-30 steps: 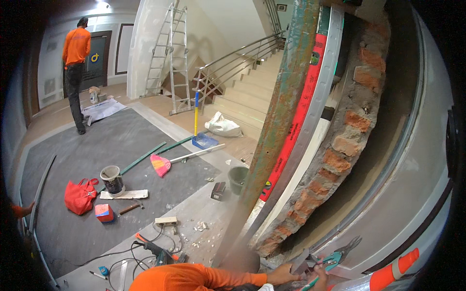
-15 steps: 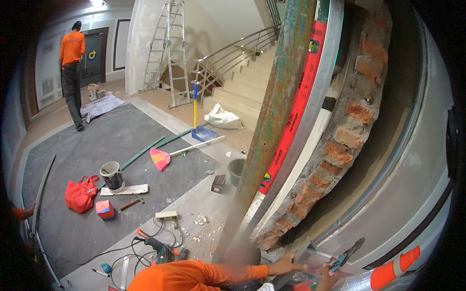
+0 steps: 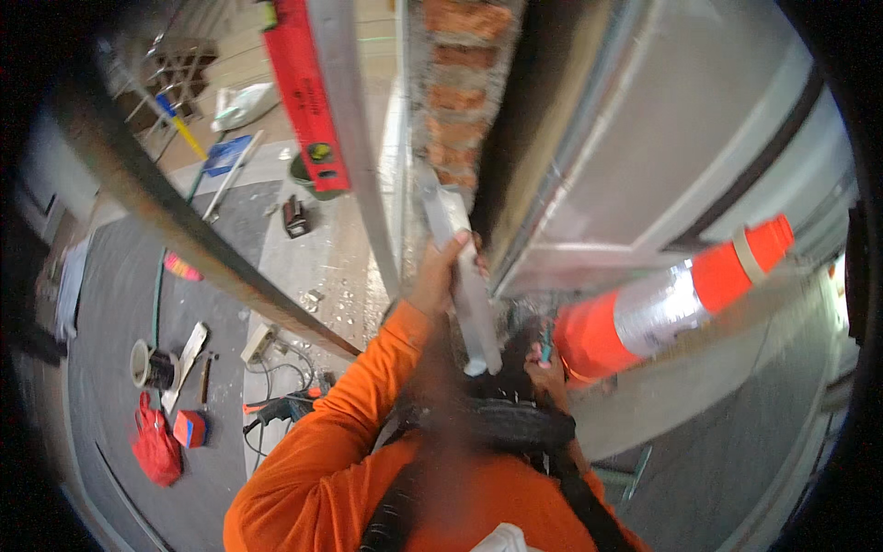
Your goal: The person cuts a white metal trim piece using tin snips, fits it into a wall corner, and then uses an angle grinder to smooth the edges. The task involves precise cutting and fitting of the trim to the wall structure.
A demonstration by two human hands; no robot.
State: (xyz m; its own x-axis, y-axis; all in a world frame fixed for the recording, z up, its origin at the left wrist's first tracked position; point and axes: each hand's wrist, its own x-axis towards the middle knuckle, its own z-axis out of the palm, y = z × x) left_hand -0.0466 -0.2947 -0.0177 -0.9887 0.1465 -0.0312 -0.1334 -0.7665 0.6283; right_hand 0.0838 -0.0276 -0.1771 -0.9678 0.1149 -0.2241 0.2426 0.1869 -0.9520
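Note:
A short length of light-grey metal channel [image 3: 476, 322] is gripped in my left hand [image 3: 436, 278], its upper end near the rough brick wall edge [image 3: 455, 97]. Lower and to the right, my right hand [image 3: 548, 379] is closed around snips with teal handles [image 3: 545, 337]. The blades are blurred and hard to make out against the dark background. An orange and silver traffic cone [image 3: 598, 336] lies right beside that hand. Ahead of my left hand, a red spirit level [image 3: 308, 101] stands against an upright metal stud [image 3: 354, 138].
A rusty steel post [image 3: 198, 235] slants across the left. A power tool [image 3: 290, 403], power strip [image 3: 258, 342] and cables lie on the floor. Farther left are a bucket [image 3: 152, 366], hammer [image 3: 205, 377] and red bag [image 3: 154, 446]. A white panel wall [image 3: 635, 166] rises on the right.
My view has swung down and to the right. My left hand now holds the metal channel up by the brick edge; the snips stay in my right hand, now beside the cone.

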